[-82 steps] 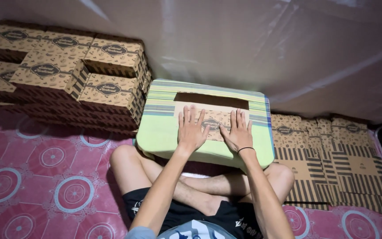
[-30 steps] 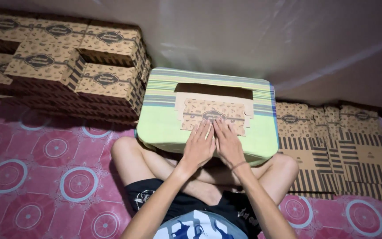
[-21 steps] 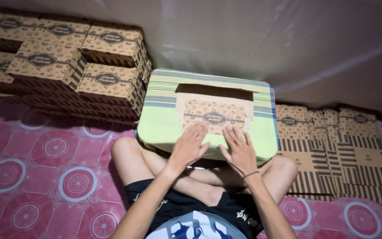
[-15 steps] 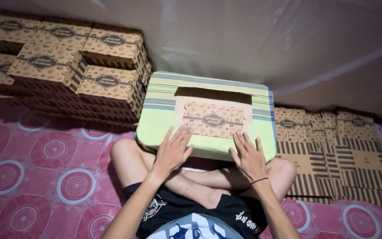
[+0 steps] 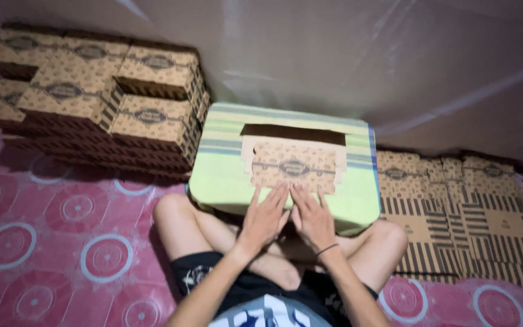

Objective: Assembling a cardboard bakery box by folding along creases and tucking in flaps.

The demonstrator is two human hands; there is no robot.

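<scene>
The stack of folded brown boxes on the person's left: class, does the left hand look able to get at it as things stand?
Probably yes: the left hand lies flat on the cardboard blank, holding nothing, and the stack of boxes stands alongside, unobstructed.

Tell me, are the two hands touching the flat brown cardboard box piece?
Touching. The head view shows the left hand and right hand lying flat, their fingertips pressed on the near edge of the printed flat cardboard box, with no gap visible.

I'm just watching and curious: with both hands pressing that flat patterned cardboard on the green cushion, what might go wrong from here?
Two risks, judging by the picture. The flat cardboard piece lies on a soft green cushion propped on the person's crossed legs, so pressing with the left hand and right hand could crease it unevenly or tip the cushion. Also, the stack of folded boxes stands close beside the cushion; a shove could nudge it.
</scene>
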